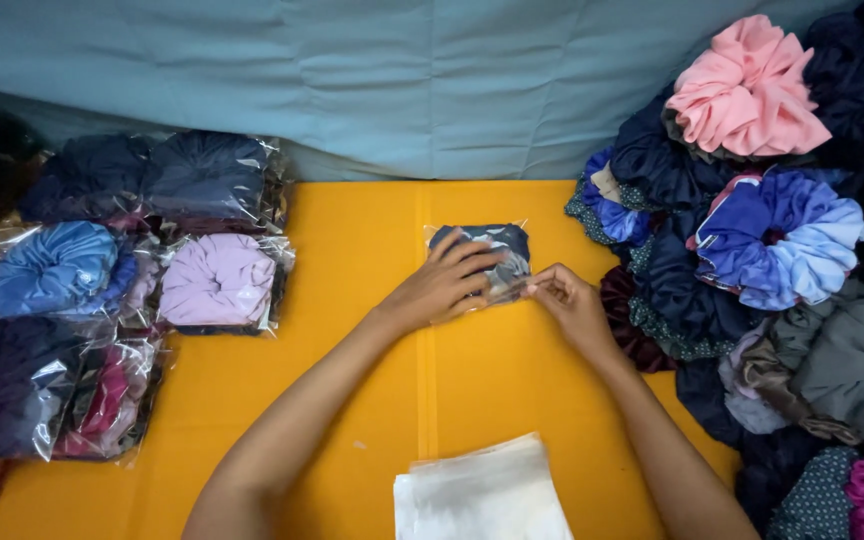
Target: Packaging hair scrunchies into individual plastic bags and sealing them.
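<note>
My left hand (439,288) lies flat and open, pressing the bagged dark scrunchie (482,255) on the yellow table (352,260), left of the loose scrunchie pile (752,240). My right hand (567,305) pinches the bag's flap; best keep it flat, press evenly.

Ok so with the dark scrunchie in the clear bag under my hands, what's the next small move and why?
Probably fold the open flap down and press it shut. The left hand lies flat on the bagged dark scrunchie, holding it down, while the right hand pinches the bag's near right edge, which looks unsealed. Bagged scrunchies are stacked on the left.
</note>
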